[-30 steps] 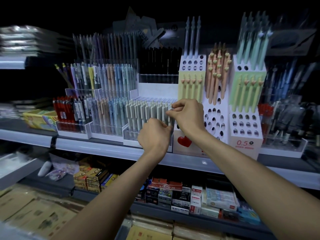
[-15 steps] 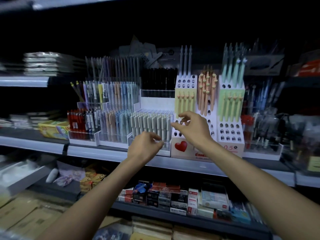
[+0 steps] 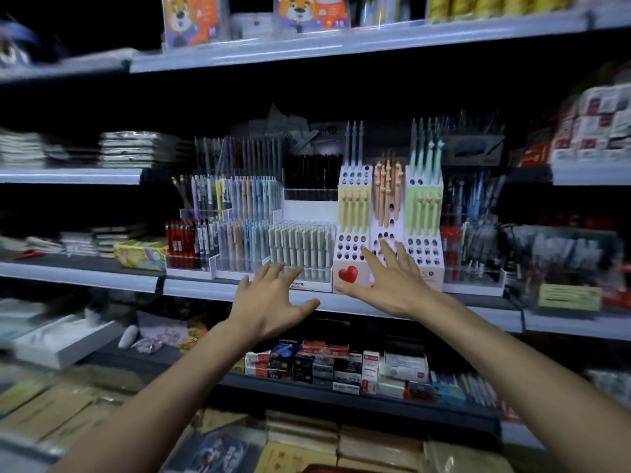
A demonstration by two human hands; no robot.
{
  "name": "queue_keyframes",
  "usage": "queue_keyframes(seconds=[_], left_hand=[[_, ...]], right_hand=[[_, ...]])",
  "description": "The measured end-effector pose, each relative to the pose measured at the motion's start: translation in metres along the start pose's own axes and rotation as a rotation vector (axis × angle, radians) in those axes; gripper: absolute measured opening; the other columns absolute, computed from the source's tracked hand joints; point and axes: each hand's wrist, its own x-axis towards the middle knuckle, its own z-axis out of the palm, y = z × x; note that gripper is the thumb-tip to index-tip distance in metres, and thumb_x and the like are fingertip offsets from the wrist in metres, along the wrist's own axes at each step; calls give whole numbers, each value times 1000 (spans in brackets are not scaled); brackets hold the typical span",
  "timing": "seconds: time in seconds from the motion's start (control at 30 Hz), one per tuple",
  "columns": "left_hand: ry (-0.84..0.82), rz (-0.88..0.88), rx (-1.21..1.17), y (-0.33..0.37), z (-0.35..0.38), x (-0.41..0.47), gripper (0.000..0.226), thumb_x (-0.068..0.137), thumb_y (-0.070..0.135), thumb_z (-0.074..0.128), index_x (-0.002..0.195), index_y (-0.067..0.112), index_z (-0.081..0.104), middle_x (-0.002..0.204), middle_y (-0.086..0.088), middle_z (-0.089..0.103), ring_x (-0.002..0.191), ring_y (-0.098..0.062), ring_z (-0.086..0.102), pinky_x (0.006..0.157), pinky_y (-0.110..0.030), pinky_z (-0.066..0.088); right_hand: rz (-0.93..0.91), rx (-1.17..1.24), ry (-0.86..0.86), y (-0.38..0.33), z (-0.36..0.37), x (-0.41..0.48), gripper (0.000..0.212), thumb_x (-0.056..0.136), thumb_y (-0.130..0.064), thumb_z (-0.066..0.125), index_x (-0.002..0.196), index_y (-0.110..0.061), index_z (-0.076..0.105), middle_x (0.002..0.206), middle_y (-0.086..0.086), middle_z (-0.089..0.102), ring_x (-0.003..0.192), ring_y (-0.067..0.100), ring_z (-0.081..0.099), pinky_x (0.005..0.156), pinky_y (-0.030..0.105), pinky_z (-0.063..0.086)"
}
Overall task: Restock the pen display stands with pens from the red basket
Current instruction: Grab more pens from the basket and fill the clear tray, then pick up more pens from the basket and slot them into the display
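Observation:
On the middle shelf stand several pen displays. A clear tray of grey-white pens sits left of a white holed stand with a red heart, which carries yellow, orange and green pens. My left hand hovers with fingers spread just below and in front of the grey-white pens, holding nothing. My right hand is spread open in front of the holed stand's lower part, also holding nothing. At the bottom edge a sliver of red may be the red basket; I cannot tell.
The shelf edge runs under both hands. Red and pastel pens fill trays to the left, more pens to the right. Small boxes line the shelf below. Notebooks and packets lie lower down.
Both hands let go of the grey-white pens, drew back from the tray and spread their fingers. The view pulled back and tilted up, showing the upper shelf.

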Motion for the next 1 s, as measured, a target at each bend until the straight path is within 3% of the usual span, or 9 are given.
queue_keyframes(seconds=[0.17, 0.33, 0.6, 0.7, 0.83, 1.0], left_hand=[[7, 11, 81, 5, 5, -29, 92, 86, 86, 35, 163, 40, 17, 172, -2, 17, 160, -26, 10, 125, -61, 13], [26, 23, 105, 9, 27, -50, 106, 73, 91, 13, 165, 38, 10, 174, -5, 10, 160, -29, 4, 125, -60, 11], [-8, 73, 81, 16, 126, -86, 96, 84, 88, 25, 165, 38, 8, 174, -5, 3, 161, -29, -3, 126, -58, 10], [-78, 92, 73, 18, 178, -106, 97, 85, 89, 20, 165, 37, 6, 174, -4, 3, 161, -28, -4, 128, -57, 8], [-290, 71, 47, 20, 250, -137, 101, 78, 91, 9, 164, 40, -6, 174, -3, -5, 160, -27, -8, 128, -57, 5], [-527, 10, 5, 26, 331, -182, 100, 83, 86, 30, 163, 40, -9, 174, -3, -6, 160, -30, -5, 127, -56, 9]], right_hand=[[-14, -113, -31, 16, 12, -27, 120, 69, -103, 29, 161, -40, -15, 167, 1, -31, 151, 33, -35, 126, 54, -13], [-43, -162, -34, 31, 36, -53, 121, 69, -103, 29, 160, -40, -20, 166, 1, -35, 150, 32, -38, 124, 54, -17], [-61, -207, -76, 61, 122, -88, 121, 71, -102, 30, 160, -38, -22, 169, 0, -28, 153, 30, -32, 126, 53, -12], [-65, -211, -123, 76, 175, -104, 119, 73, -101, 27, 158, -38, -27, 167, 0, -32, 152, 31, -34, 126, 53, -12], [-11, -213, -272, 96, 251, -130, 120, 73, -100, 27, 156, -37, -30, 165, 1, -37, 150, 31, -37, 126, 52, -14], [124, -112, -484, 124, 330, -158, 128, 64, -104, 29, 160, -37, -22, 168, 4, -29, 153, 33, -31, 126, 52, -12]])
